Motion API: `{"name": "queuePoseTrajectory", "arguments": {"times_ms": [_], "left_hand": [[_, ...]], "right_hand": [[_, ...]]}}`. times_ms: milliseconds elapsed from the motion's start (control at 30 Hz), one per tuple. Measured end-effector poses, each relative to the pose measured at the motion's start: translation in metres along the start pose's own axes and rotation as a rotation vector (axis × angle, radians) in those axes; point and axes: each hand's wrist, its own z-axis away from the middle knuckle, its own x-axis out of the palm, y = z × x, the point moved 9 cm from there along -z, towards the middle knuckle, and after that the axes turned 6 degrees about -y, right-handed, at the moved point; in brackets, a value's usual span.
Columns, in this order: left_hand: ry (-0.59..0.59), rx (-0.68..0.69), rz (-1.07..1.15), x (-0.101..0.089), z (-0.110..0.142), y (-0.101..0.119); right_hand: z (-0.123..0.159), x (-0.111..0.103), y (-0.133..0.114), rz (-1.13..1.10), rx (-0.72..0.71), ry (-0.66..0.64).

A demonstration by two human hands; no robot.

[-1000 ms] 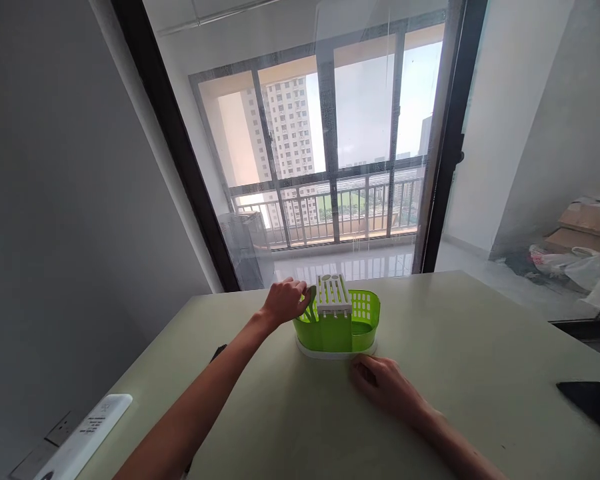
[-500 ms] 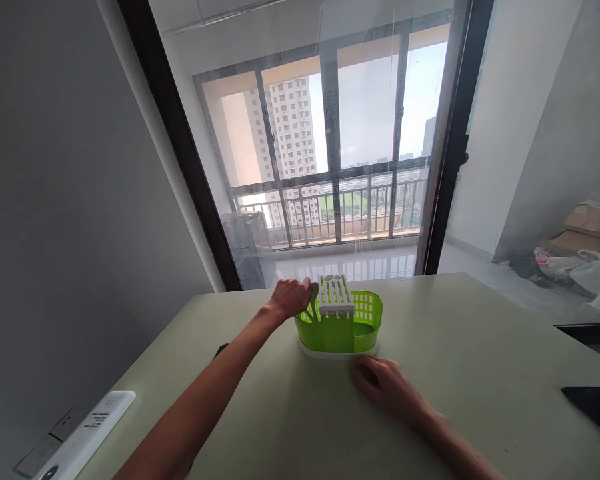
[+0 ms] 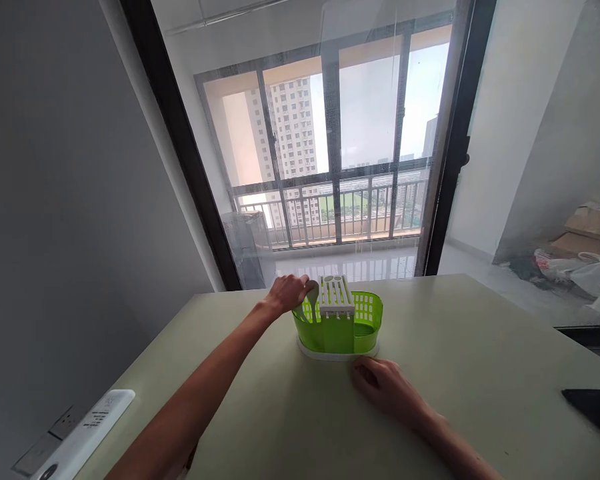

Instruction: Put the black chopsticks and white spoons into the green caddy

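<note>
A bright green plastic utensil caddy (image 3: 337,337) stands on the table, with a white base and a white slotted rack (image 3: 335,293) over its middle. In its left compartment a grey-green spoon (image 3: 313,300) leans upright, bowl end up. My left hand (image 3: 289,293) is at the caddy's left rim, fingers closed at the spoon's bowl end. A second thin greenish piece under that hand is partly hidden. My right hand (image 3: 383,383) rests on the table, loosely curled, its knuckles at the white base's front right edge. Nothing shows in its hollow.
The pale green table (image 3: 460,347) ends just behind the caddy, before a glass door. A white power strip (image 3: 97,427) lies at the left edge and a black object (image 3: 595,408) at the right. Cardboard boxes (image 3: 593,227) and plastic bags are on the floor at right.
My left hand has shifted slightly left. The spoon's bowl now shows broader. The dark object beside the left forearm is no longer visible. The right hand and caddy have barely moved.
</note>
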Motion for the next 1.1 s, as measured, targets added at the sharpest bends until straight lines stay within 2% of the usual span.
{"name": "queuePoseTrajectory", "arguments": {"times_ms": [167,400,767,1100], "left_hand": [[0.024,0.009,0.038,-0.009,0.0,-0.006],[0.061,0.031,0.073,-0.019,0.0,-0.005],[0.085,0.107,0.187,-0.046,-0.005,-0.005],[0.104,0.148,0.205,-0.049,-0.01,-0.002]], "right_hand": [[-0.001,0.001,-0.001,0.009,-0.009,-0.01],[-0.002,0.0,-0.001,0.018,0.01,-0.015],[-0.001,0.002,-0.001,-0.004,0.01,-0.022],[0.0,0.003,0.0,0.001,0.007,-0.029]]}}
